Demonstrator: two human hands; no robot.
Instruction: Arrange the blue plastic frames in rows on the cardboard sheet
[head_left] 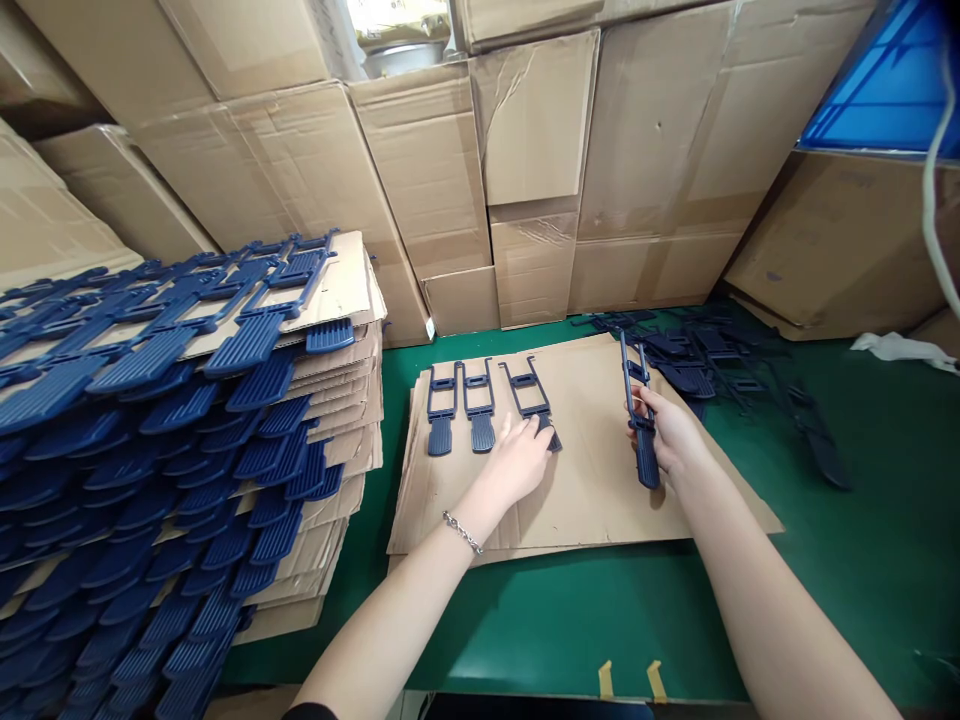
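Observation:
My right hand (pixel 671 437) grips a dark blue plastic frame piece with a ribbed paddle end (pixel 646 460), held tilted above the right side of a cardboard sheet (pixel 585 500). On the sheet, two similar pieces lie side by side: a left piece (pixel 440 435) and a middle piece (pixel 481 432). To their right lies a third piece (pixel 529 385), its paddle partly covered by my left hand (pixel 521 455). The left fingers are stretched out and rest on that paddle, thumb apart. A chain bracelet circles my left wrist.
Stacked cardboard layers (pixel 352 400) full of the same blue pieces rise at the left. A loose pile of dark pieces (pixel 705 350) lies behind my right hand on the green tabletop (pixel 540 630). Cardboard boxes (pixel 420 190) wall off the back. Yellow tape strips (pixel 606 680) mark the front edge.

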